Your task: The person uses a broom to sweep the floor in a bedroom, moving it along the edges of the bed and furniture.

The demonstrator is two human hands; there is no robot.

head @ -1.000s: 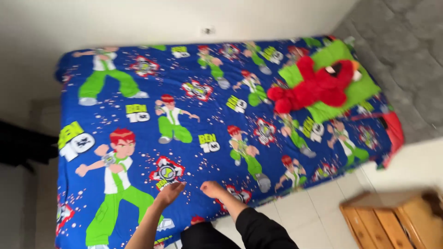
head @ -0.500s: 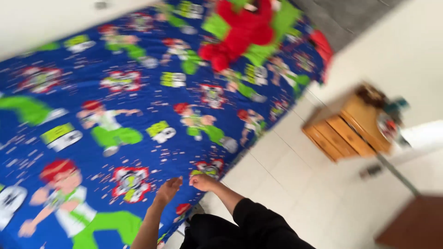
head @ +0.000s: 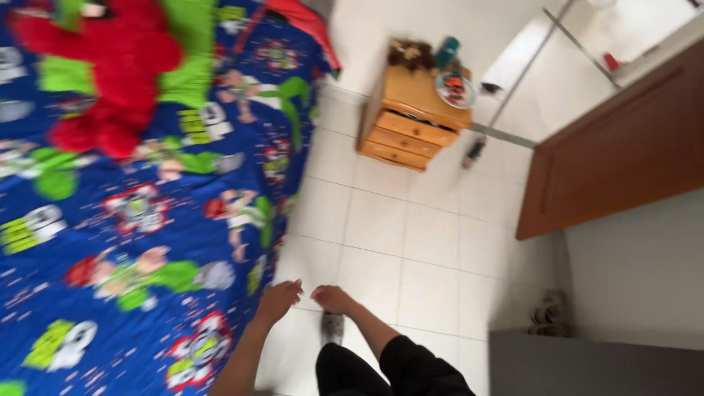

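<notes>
The blurred view cuts off the bed [head: 110,242] at the left and top edges; its blue cartoon-print sheet [head: 147,293] runs lengthwise from the lower left up to the top. A red plush toy [head: 110,66] lies on a green pillow [head: 183,59] near the top, partly out of frame. At the bed's right edge the left hand [head: 277,302] hangs with loose, spread fingers, holding nothing. Just beside it, over the white tile floor [head: 411,242], the right hand [head: 334,298] is likewise slack and empty. A wooden nightstand [head: 411,125] stands well apart, small things on top too blurred to identify.
</notes>
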